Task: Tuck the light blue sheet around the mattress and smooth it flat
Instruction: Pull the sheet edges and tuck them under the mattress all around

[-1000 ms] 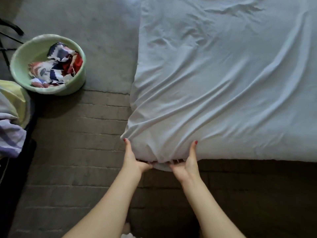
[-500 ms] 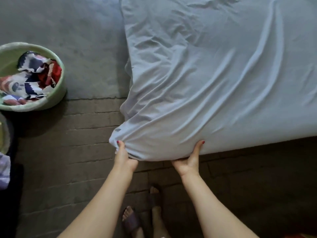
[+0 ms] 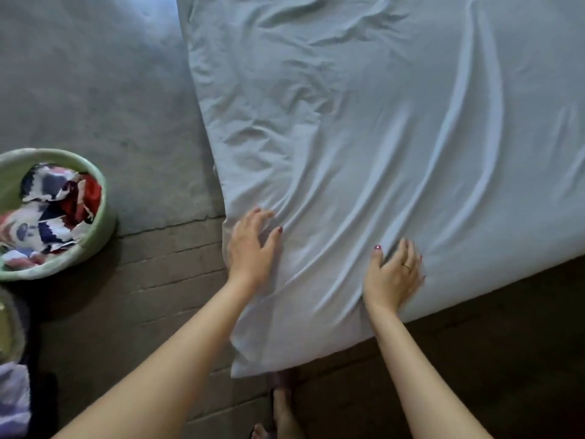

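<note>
Light blue sheet (image 3: 395,160), creased, spread over the mattress and wrapped round its near corner. Left hand (image 3: 250,245) and right hand (image 3: 394,275) (ringed) laid flat upon it, fingers released, grasping nothing. Green basin (image 3: 104,223) of patterned cloth nearby on the floor.

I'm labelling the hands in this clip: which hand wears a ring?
The right hand, lying flat on the light blue sheet near the mattress's near edge, shows a thin ring. The left hand, at the corner, shows none.
</note>
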